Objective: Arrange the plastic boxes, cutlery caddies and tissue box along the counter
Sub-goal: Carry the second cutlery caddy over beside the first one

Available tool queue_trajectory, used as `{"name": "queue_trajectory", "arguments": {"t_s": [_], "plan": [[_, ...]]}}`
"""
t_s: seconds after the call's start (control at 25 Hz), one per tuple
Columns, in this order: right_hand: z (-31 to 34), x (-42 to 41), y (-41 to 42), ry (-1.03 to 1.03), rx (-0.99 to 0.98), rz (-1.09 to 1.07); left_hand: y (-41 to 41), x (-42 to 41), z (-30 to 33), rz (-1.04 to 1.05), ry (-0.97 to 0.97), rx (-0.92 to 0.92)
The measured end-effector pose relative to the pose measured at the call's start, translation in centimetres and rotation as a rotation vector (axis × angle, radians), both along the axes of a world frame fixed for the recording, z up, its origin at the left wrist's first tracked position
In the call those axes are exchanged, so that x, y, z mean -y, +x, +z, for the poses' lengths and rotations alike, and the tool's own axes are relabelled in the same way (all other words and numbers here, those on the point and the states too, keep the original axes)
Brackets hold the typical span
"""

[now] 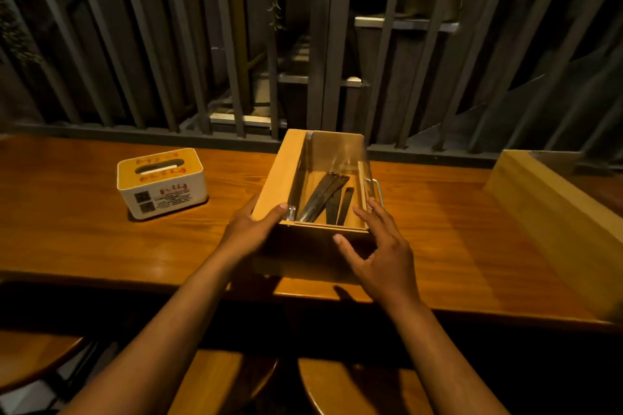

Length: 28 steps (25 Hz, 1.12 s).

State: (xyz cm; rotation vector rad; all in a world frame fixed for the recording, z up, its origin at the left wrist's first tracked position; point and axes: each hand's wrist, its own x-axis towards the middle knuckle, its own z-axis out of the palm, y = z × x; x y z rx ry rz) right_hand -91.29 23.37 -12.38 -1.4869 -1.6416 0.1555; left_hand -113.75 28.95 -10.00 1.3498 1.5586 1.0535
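The cutlery caddy point(320, 185) stands on the desk point(101, 246), toward its far edge. Inside the caddy lie several flat utensils point(332, 200), their ends toward the caddy's near wall. Left of the caddy, apart from it, sits the tissue box point(161, 184). Right of the caddy, well apart, a wooden box point(553, 226) rests at the desk's end. Behind the caddy runs a railing point(202, 61). The left hand point(251, 229) touches the caddy's near left corner; the right hand point(381, 253) is at its near right corner. Stools point(354, 387) stand before the desk.
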Motion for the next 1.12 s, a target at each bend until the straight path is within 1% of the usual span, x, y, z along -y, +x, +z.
{"name": "queue_trajectory", "arguments": {"t_s": [0.12,0.36,0.6,0.76,0.96,1.12], "plan": [[-0.3,0.3,2.3,0.028,0.003,-0.023,3.1,1.4,-0.2,0.028,0.023,-0.002],[-0.3,1.4,9.8,0.023,0.005,-0.021,11.0,3.7,-0.6,0.074,0.058,-0.013],[-0.4,3.5,19.1,0.038,-0.008,-0.056,20.6,5.0,-0.6,0.047,0.062,0.009],[-0.3,5.0,23.9,0.044,0.013,-0.127,25.5,5.2,-0.6,0.006,0.07,0.028],[-0.2,5.4,27.4,0.041,0.034,-0.15,29.3,5.6,-0.4,-0.002,0.063,-0.006],[-0.1,5.7,29.1,0.036,0.003,-0.149,30.9,5.3,-0.5,-0.032,0.07,-0.037]]}}
